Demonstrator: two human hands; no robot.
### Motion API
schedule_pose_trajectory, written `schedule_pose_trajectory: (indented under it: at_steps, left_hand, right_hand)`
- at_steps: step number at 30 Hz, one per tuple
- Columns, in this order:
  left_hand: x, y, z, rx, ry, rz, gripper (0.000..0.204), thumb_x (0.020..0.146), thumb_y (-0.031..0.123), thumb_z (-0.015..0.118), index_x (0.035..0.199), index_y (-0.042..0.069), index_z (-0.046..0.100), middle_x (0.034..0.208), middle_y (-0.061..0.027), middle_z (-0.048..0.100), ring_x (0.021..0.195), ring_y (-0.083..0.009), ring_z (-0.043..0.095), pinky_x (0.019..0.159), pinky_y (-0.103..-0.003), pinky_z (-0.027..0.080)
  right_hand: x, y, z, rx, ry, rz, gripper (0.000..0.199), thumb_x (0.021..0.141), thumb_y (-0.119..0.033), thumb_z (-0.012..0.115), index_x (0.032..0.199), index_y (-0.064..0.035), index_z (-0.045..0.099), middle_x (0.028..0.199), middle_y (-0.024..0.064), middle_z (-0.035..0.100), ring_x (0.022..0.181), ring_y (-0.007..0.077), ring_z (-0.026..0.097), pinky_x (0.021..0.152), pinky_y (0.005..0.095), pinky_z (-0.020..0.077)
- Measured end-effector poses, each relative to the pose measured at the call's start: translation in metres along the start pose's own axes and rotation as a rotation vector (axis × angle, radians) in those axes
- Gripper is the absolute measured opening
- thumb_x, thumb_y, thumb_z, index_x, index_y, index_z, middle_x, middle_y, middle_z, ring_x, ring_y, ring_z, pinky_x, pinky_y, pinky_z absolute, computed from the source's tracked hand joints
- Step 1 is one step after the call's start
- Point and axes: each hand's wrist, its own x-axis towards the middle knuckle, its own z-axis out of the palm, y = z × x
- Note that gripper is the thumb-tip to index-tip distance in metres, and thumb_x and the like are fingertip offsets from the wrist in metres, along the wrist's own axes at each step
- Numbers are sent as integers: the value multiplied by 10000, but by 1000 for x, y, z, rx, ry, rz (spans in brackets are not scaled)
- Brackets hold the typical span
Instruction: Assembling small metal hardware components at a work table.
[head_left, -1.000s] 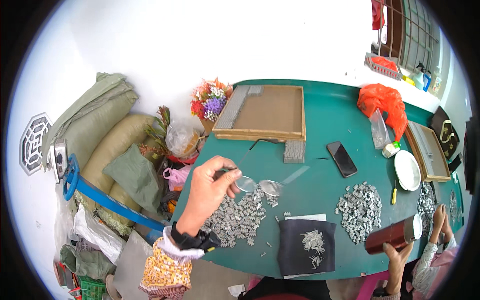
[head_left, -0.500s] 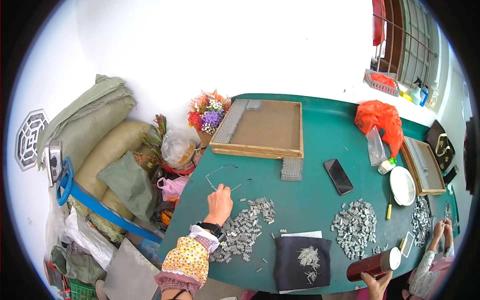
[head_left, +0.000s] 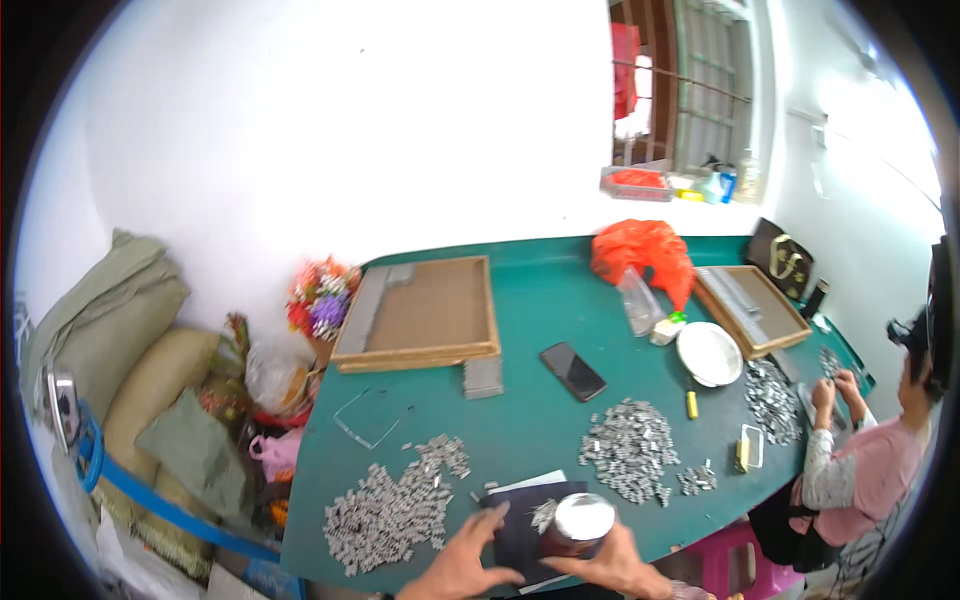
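The red flask, silver lid toward the viewer, is at the near edge of the worktop, over the right part of a dark pad. The right hand has its grip clamped around the flask, thumb on the left side and fingers on the right. Whether the base touches the pad cannot be told. The left hand is empty, its grip apart, thumb and fingers spread over the pad's left edge.

The likeliest trouble is with the thin pins lying just beside the flask: a base set down carelessly, or a sideways nudge, could scatter or bend them. Liquid, if there is any inside, could wet the pad should the flask tip with its lid loose. A sweeping left wrist could spread the left heap of metal pieces, and a swing right could disturb the right heap.
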Motion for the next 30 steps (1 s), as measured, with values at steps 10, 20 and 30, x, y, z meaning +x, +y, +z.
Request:
schedule_pose_trajectory:
  at_steps: [10,20,30]
  left_hand:
    - [-68,-14,89,-234,317,-193,958,659,372,924,1365,-29,415,1239,-218,617,1121,-338,638,956,-431,508]
    - [-69,4,83,440,529,93,776,647,359,911,1215,-9,531,1060,-222,625,929,-429,631,789,-482,523]
    - [-60,4,79,643,561,212,706,663,430,874,1122,-10,566,993,-221,617,889,-433,602,798,-503,490]
  right_hand:
    - [-40,0,43,67,-290,-201,845,816,-404,789,1391,41,358,1207,294,595,1139,471,569,920,522,483]
    - [-16,-29,0,-387,-207,-433,631,956,-497,568,1286,38,515,994,232,667,882,414,662,798,456,522]
    - [1,-36,17,-485,94,-665,512,846,-533,677,671,-64,573,582,102,560,530,289,593,547,368,479]
